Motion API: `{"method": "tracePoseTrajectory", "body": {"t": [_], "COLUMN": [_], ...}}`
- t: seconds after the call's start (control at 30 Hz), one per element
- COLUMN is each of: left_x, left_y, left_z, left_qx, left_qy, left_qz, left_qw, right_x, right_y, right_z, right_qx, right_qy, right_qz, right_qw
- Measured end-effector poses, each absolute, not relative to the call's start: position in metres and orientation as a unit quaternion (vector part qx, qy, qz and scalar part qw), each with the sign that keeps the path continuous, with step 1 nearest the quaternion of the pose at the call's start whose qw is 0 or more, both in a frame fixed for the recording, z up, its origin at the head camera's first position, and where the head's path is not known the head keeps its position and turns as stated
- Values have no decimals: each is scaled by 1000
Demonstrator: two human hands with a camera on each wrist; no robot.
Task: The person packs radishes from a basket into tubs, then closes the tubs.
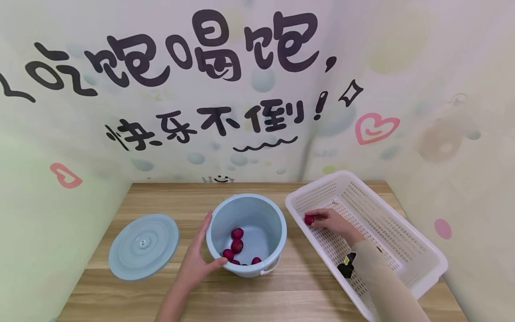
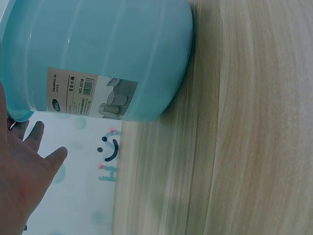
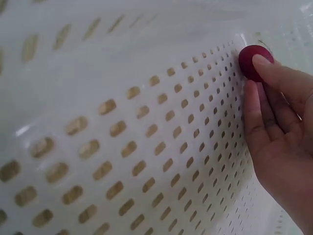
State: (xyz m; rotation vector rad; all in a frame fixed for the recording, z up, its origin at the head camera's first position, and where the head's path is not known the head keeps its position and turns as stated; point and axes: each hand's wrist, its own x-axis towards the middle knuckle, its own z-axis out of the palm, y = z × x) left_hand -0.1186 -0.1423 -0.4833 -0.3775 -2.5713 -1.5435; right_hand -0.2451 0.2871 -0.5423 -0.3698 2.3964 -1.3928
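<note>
A light blue bucket (image 1: 252, 210) stands mid-table with several red radishes (image 1: 237, 246) at its bottom. My left hand (image 1: 196, 264) rests against the bucket's left side, fingers straight and spread, thumb at the near rim. In the left wrist view those fingers (image 2: 57, 157) show beside the labelled bucket wall (image 2: 142, 44). My right hand (image 1: 331, 222) is inside the white perforated basket (image 1: 422, 250), near its left wall. It pinches a small round red radish (image 3: 250, 62) between thumb and fingers, with a thin root strand showing in the right wrist view.
A round light blue lid (image 1: 142, 247) with a small knob lies on the wooden table (image 1: 281, 304) left of the bucket. The bucket's white handle (image 1: 271, 267) hangs at its near side. A wall (image 1: 257, 165) with writing stands behind the table.
</note>
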Motion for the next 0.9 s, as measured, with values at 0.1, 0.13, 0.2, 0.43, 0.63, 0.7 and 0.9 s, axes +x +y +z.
{"method": "tracePoseTrajectory", "body": {"t": [0.1,0.13,0.2,0.43,0.63,0.7,0.9], "left_x": [-120,-121,-122,-119,-114,-114,-114], "left_y": [-144,-144,-145,-142,-140,-141,-145], "left_z": [-482,-481,-481,-482,-486,-485,-484], "left_qx": [-122,-121,-120,-117,-131,-128,-124], "left_qy": [-851,-851,-851,-848,-846,-848,-848], "left_qz": [-508,-508,-508,-514,-512,-510,-511], "left_qw": [60,59,59,54,61,66,68], "right_x": [-250,-251,-253,-246,-232,-231,-225], "right_y": [284,283,282,284,293,290,264], "right_z": [-541,-541,-540,-534,-512,-500,-458], "right_qx": [-120,-118,-112,-88,-56,-63,-90], "right_qy": [850,852,854,860,826,820,813], "right_qz": [-486,-485,-484,-479,-539,-548,-556], "right_qw": [162,160,153,149,158,156,147]}}
